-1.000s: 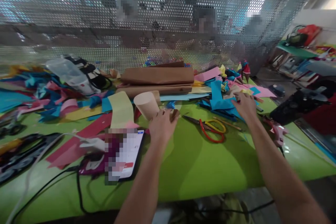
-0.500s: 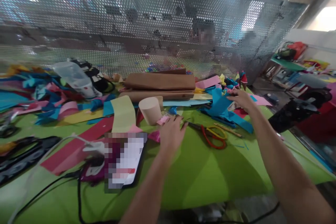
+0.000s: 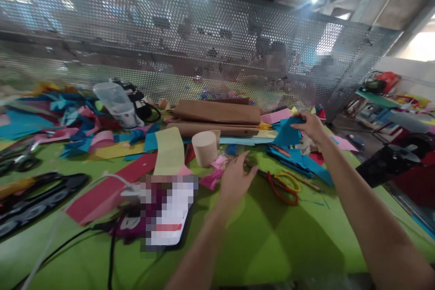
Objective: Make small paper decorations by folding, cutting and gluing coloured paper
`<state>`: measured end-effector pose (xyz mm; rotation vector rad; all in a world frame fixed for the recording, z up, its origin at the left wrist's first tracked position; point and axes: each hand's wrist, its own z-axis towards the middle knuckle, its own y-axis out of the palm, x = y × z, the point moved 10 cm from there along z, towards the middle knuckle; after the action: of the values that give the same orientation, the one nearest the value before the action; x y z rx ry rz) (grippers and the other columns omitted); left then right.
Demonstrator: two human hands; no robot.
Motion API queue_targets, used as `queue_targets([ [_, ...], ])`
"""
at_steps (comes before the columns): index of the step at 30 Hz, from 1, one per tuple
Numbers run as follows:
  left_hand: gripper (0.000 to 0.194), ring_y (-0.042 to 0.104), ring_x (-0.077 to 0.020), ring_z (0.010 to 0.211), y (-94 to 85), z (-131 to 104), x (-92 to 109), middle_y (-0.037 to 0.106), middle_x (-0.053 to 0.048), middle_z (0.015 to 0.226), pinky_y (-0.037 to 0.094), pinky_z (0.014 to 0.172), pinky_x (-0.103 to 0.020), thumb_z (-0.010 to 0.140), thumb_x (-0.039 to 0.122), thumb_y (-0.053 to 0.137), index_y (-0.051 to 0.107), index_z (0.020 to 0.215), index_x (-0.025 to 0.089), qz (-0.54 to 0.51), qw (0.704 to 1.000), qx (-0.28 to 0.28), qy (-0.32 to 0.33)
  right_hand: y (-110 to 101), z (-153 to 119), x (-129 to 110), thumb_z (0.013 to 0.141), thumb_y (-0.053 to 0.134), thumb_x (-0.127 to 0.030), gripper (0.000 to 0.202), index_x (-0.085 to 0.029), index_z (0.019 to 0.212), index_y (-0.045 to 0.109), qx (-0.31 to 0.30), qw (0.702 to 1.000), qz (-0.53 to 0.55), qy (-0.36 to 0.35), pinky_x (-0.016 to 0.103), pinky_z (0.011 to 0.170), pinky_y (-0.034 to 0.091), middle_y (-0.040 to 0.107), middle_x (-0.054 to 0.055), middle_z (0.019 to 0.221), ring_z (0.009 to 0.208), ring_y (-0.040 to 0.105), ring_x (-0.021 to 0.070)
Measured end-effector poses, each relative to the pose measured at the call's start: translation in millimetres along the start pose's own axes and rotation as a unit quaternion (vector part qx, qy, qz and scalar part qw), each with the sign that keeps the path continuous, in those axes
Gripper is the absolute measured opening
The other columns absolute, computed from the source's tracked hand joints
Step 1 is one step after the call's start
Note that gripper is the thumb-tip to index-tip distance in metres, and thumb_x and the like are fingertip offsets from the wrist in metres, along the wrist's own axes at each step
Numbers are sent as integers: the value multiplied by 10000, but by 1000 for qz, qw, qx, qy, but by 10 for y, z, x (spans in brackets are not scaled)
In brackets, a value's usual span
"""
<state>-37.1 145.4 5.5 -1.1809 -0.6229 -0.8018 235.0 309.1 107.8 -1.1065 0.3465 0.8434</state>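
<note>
My right hand (image 3: 313, 128) pinches a piece of blue paper (image 3: 287, 133) between thumb and fingers, over more blue paper at the back right of the table. My left hand (image 3: 235, 174) is open, its fingers apart, low over the green table. Beside it lie a pink paper bow (image 3: 211, 178) and a cream paper roll (image 3: 205, 150). To its right are scissors (image 3: 283, 188) with red and yellow handles; their blade tips are partly hidden near my left fingers. A thin stick (image 3: 307, 182) lies behind the scissors.
A phone (image 3: 173, 217) and a purple object with cables (image 3: 127, 226) lie at the front left. Folded brown paper (image 3: 217, 112) is at the back, before a perforated metal screen (image 3: 204, 45). Coloured scraps, a clear plastic cup (image 3: 117, 102) and a black tool (image 3: 44, 199) fill the left.
My right hand has closed on the blue paper and tilted it. My left hand's thumb has spread away from the fingers. The whole view has shifted slightly.
</note>
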Motion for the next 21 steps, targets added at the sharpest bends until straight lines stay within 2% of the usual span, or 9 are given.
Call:
queue_targets([
  [1,568,612,-300,1208,6,-8,21,665,-153,1293,474,1010,-463,908,389,643,502,1428,207,-50,999,-1,7,-22,-88,-156,676,793,-284,447,-213,1109,706,-3,1000,26,-10,343,799,510,700,32,947,893,641,216],
  [3,646,500,-301,1367,5,-30,93,533,-161,1482,409,1111,-479,906,430,648,443,1482,223,-139,990,-2,28,44,-308,-434,701,810,-307,623,-256,1295,630,-48,986,162,1,352,748,541,693,33,964,865,647,218],
  [5,680,405,-295,1451,1,-58,186,441,-151,1568,343,1176,-484,902,441,657,417,1505,237,-193,980,-9,52,142,-557,-722,739,801,-349,622,-276,1325,607,-83,977,195,-2,356,738,565,698,41,1009,867,659,214],
  [8,673,389,-297,1463,12,-99,314,443,-143,1571,313,1201,-483,879,423,693,459,1482,236,-229,970,-19,78,339,-879,-1009,688,848,-331,584,-237,1234,665,-112,964,240,14,337,751,566,695,52,1028,921,640,215],
  [10,634,494,-302,1378,75,-111,324,539,-139,1493,402,1142,-463,864,436,707,522,1433,223,-273,959,-37,65,510,-1032,-1118,695,846,-349,572,-225,1224,668,-133,956,262,24,327,751,560,694,51,1008,922,630,210],
  [13,553,692,-276,1038,300,-121,203,730,-131,1182,559,895,-391,849,530,692,663,1255,156,-369,924,-93,-22,637,-1149,-1141,703,844,-382,548,-227,1201,674,-95,953,288,28,317,780,546,691,59,1055,966,614,210],
  [15,559,710,-237,859,414,-128,103,766,-111,1008,572,786,-349,805,587,715,720,1121,126,-422,897,-106,-78,680,-1203,-1067,712,840,-397,541,-236,1198,664,-52,949,308,38,309,791,534,685,56,1086,983,608,207],
  [18,574,703,-206,808,456,-118,-17,769,-90,951,570,770,-324,718,604,789,738,1042,134,-473,869,-80,-121,788,-1298,-905,747,813,-442,440,-229,1099,658,-29,941,332,67,298,728,512,680,23,950,840,612,183],
  [21,553,698,-195,797,484,-108,-37,766,-85,951,571,769,-324,707,579,808,733,1046,148,-486,861,-83,-122,753,-1374,-808,815,748,-493,318,-214,802,594,6,963,263,53,270,595,412,540,-33,697,641,497,144],
])
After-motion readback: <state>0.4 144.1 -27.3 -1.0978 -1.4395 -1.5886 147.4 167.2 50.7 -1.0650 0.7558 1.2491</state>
